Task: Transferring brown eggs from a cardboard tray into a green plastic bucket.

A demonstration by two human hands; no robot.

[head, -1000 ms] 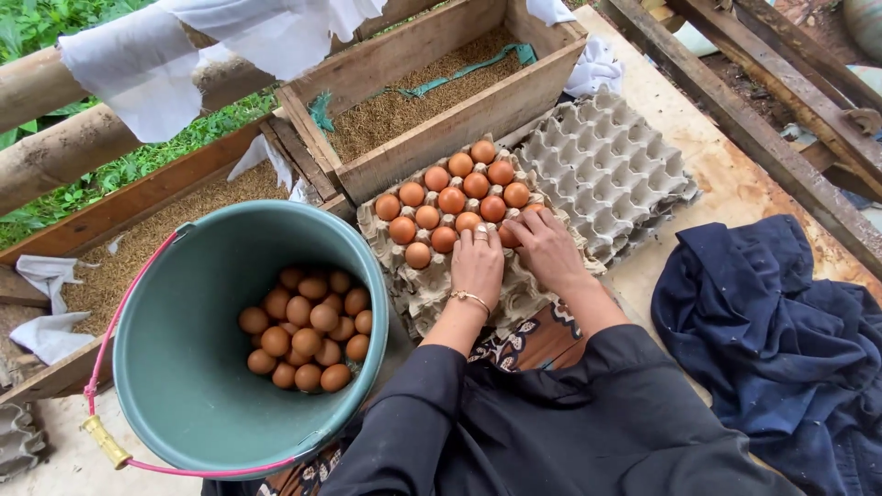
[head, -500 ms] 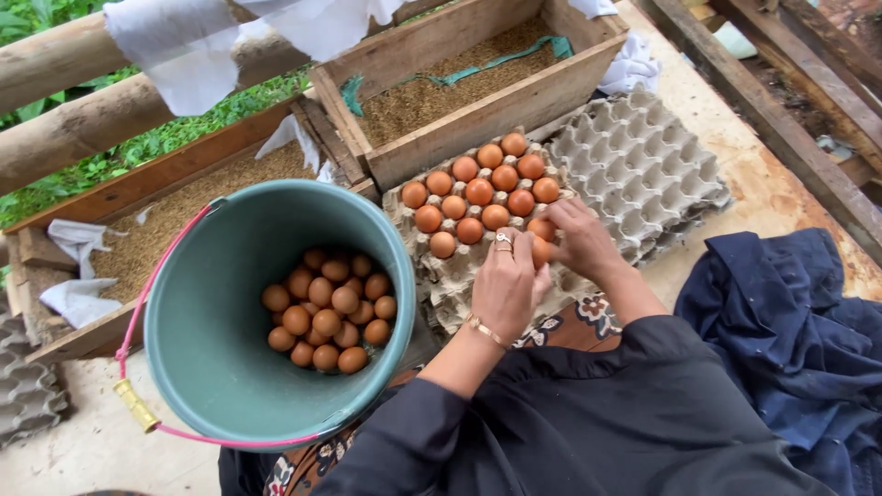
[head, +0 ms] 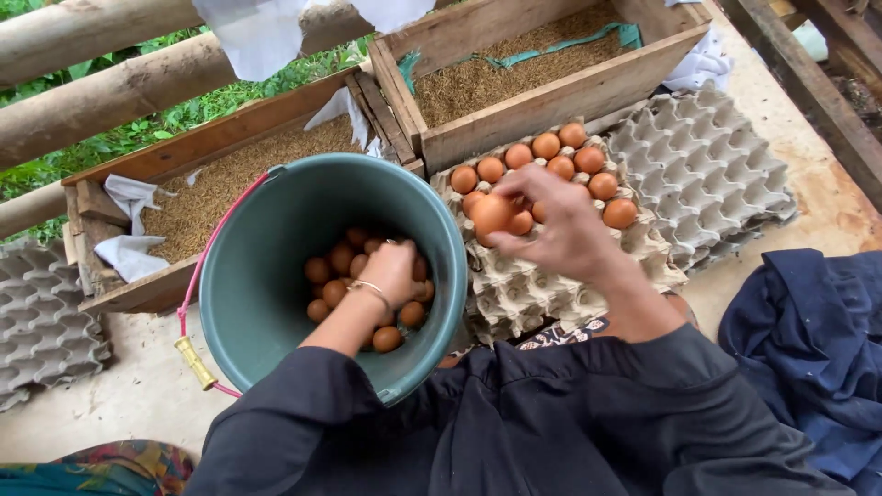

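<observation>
Probably poultry farm: egg trays (head: 707,165), feed troughs (head: 514,78)

Grey pulp egg trays: one (head: 542,285) holding eggs beside the bucket, stacks right (head: 707,165) and left (head: 46,312).

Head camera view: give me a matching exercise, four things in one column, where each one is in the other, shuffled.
Things:
1. left hand
2. right hand
3. dark blue cloth
4. wooden box of grain

Places:
A. behind the egg tray
B. inside the green bucket, on the eggs there
C. above the egg tray, holding a brown egg
D. on the floor at the right edge

Pairs: 1-B, 2-C, 3-D, 4-A
</observation>
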